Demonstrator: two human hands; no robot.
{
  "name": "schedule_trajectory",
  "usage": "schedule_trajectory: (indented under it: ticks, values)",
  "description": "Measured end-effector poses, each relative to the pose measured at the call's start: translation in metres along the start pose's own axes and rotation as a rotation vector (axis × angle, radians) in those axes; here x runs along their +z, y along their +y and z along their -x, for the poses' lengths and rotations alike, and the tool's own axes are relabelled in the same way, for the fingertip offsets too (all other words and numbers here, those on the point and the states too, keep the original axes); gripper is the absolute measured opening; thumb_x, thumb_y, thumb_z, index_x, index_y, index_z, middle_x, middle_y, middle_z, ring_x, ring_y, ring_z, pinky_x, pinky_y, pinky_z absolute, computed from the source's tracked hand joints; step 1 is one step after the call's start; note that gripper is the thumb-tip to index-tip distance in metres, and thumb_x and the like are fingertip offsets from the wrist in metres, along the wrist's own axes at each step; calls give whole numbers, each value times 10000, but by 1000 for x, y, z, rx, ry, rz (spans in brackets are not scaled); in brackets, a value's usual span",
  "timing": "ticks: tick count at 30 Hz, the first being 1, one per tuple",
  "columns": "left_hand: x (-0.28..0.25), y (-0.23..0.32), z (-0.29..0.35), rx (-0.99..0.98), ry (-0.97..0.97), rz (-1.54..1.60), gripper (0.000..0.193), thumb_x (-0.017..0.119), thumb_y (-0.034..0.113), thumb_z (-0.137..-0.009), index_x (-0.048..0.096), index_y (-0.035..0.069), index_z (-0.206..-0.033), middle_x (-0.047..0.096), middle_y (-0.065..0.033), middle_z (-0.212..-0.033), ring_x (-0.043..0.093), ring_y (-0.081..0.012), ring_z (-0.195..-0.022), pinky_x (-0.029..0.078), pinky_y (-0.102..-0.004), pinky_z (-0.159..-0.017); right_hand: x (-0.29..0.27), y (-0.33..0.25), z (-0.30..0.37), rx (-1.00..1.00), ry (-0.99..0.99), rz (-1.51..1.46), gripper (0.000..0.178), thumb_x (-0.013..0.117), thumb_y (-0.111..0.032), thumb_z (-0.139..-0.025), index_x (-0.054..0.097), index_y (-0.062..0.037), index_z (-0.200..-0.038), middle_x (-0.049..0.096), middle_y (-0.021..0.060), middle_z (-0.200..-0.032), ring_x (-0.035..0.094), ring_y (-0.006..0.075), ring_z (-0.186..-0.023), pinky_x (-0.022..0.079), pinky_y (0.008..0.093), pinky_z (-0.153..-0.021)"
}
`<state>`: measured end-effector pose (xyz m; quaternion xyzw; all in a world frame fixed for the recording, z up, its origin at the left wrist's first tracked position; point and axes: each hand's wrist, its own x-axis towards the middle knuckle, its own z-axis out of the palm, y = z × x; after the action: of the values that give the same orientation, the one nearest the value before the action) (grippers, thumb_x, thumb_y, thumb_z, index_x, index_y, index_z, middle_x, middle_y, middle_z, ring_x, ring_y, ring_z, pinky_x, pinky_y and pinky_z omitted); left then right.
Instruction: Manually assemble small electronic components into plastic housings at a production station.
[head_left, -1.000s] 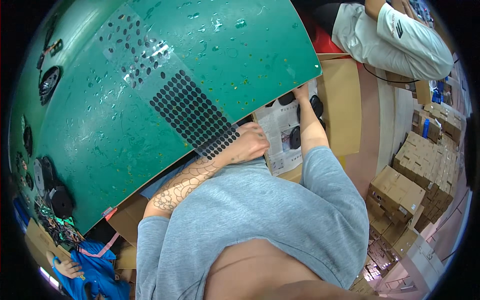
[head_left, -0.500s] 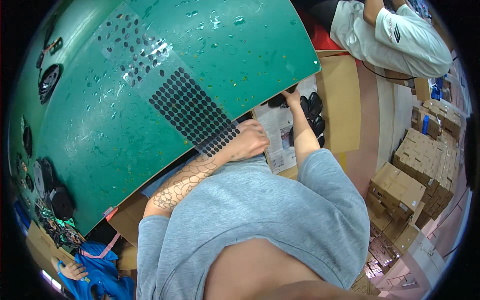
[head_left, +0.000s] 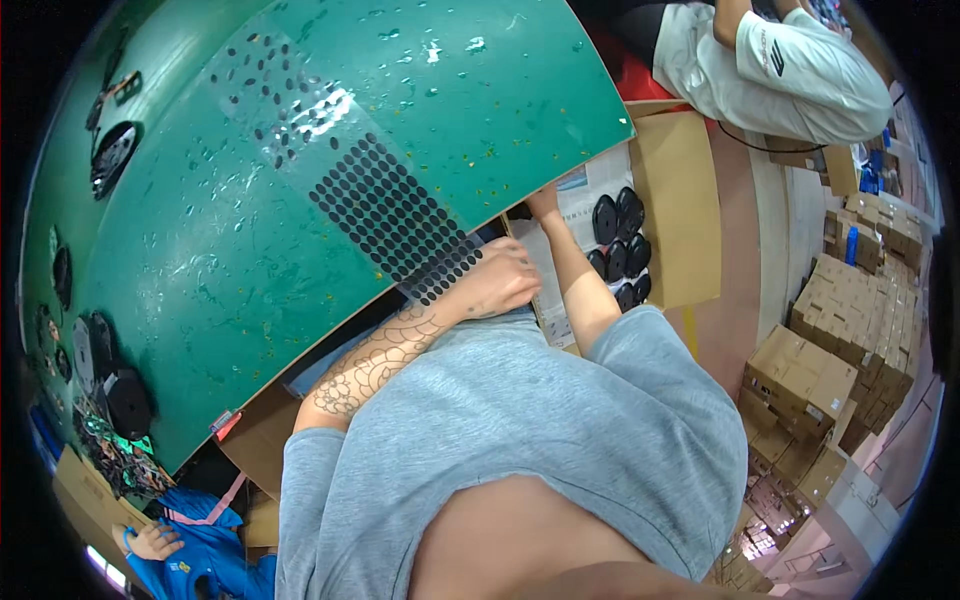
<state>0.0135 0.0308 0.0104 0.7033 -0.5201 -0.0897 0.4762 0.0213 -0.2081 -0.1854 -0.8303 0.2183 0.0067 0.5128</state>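
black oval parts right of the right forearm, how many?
7 visible black oval parts: top left, top right; middle left, centre, right; bottom left, right. The right forearm may hide more.

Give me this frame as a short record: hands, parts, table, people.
left hand: fingers curled, by the table edge; grip unclear
right hand: partly hidden at the table edge; grip unclear
parts: black oval parts on printed paper, beside a cardboard flap
table: green tabletop, bearing a clear sheet with black dots
people: one in white, upper right; one in blue, lower left
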Motion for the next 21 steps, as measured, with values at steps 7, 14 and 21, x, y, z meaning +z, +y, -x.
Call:
schedule_trajectory:
  ticks: [7,14,21]
  values:
    - [16,-7,2,54,-32,84,139,571,212,-819,586,118,-718,612,-46,-734,545,-250,-787,380,-418,-881,-17,42,-7,209,-57,399,520,766,-338,-722,656,-34,-1129,677,169,-957,622,314,-807,501,399,-715]
    - [56,-29,-7,259,245,211,249,561,248,-761,586,56,-605,595,-142,-607,511,-389,-596,428,-465,-641,-115,-105,49,134,489,-768,423,676,-281,-822,594,-5,-1132,644,138,-1070,626,228,-923,516,340,-806]
    - [44,-26,-1,251,204,123,244,566,226,-767,604,37,-616,607,-133,-600,502,-376,-559,422,-440,-577,-203,-290,12,-797,801,-189,365,703,-206,-830,566,23,-1080,637,178,-1057,623,244,-871,537,347,-799]
